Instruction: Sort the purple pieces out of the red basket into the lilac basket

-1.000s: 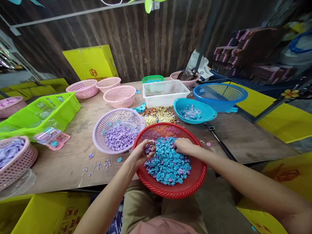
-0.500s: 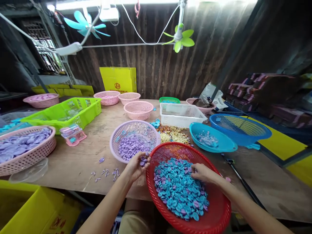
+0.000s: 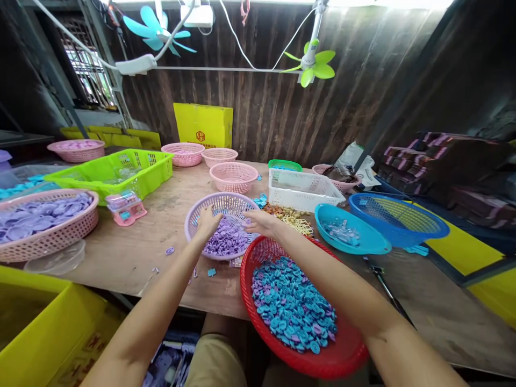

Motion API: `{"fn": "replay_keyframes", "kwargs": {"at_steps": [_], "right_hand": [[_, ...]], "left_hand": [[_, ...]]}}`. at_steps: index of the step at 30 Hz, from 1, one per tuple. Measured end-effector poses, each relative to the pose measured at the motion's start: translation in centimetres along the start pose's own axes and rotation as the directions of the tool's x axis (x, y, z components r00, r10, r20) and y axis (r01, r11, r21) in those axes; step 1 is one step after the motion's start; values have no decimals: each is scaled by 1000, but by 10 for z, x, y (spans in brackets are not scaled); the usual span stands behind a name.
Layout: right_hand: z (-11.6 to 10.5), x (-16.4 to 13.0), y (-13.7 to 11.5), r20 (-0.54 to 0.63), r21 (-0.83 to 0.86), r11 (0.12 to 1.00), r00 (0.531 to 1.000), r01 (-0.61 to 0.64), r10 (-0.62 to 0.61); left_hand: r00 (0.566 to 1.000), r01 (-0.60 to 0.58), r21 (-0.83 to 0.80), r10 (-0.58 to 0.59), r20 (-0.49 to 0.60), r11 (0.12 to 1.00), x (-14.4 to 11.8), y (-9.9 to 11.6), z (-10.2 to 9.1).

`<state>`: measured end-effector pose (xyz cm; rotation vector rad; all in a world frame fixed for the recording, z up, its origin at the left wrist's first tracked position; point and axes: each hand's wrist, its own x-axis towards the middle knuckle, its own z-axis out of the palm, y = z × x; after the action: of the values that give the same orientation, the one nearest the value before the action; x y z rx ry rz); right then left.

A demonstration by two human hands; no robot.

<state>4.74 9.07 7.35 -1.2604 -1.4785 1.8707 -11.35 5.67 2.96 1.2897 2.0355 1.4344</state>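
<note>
Reaches the right hand [image 3: 262, 223] over the right side of the lavender basket [image 3: 189, 226], open with fingers spread toward the left; shows no piece clearly in its grip. Holds the left hand [image 3: 208, 221] over the opposite side, fingers loosely bent; cannot tell there between open and pinching something small. Has a broad heap of purple pieces [image 3: 228, 239] in the lavender basket, apparently the share already sorted out. Has the red basket [image 3: 346, 349] just beside, at the near edge of the tabletop [image 3: 149, 236], with a large pile of turquoise pieces [image 3: 294, 306] and scattered purple pieces mixed in. Seems only partway along, judging by that mix, with plenty left to pick through. Has one purple disc [image 3: 170, 251] lying loose on the tabletop, apart from both baskets.
</note>
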Motion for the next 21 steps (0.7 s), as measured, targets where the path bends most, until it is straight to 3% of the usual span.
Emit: {"fn": "replay_keyframes", "kwargs": {"at_steps": [3,6,8,11,12,13,15,17,18,21], "right_hand": [[-6,-12,6,12,-335,928,986,161,-167],[-48,-51,37,25,-686,663,920,301,-392],[-87,-83,68,-114,-868,470,859,158,-499],[-140,-127,114,-421,-905,331,676,-267,-605],[-153,-139,127,-492,-870,333,648,-362,-581],[-163,-149,138,-552,-833,369,659,-412,-511],[-174,-163,153,-572,-780,499,755,-378,-321],[-173,-173,161,-540,-728,624,799,-286,-264],[-170,-176,163,-542,-706,667,788,-237,-293],[-159,-184,166,-626,-652,744,658,-147,-418]], "left_hand": [[989,-151,-19,151,6,988,-30,-5,-8],[985,-147,-189,162,66,971,-78,-12,-13],[982,-66,-264,109,152,962,-110,-17,-11],[956,64,-306,30,292,950,-149,-21,3],[942,99,-330,19,336,939,-158,-21,9],[929,123,-368,24,368,922,-167,-20,15],[917,143,-473,64,394,869,-179,-17,25],[923,156,-565,84,376,810,-186,-12,27],[928,167,-592,77,365,789,-190,-10,26],[948,167,-614,46,316,771,-197,-4,18]]}}
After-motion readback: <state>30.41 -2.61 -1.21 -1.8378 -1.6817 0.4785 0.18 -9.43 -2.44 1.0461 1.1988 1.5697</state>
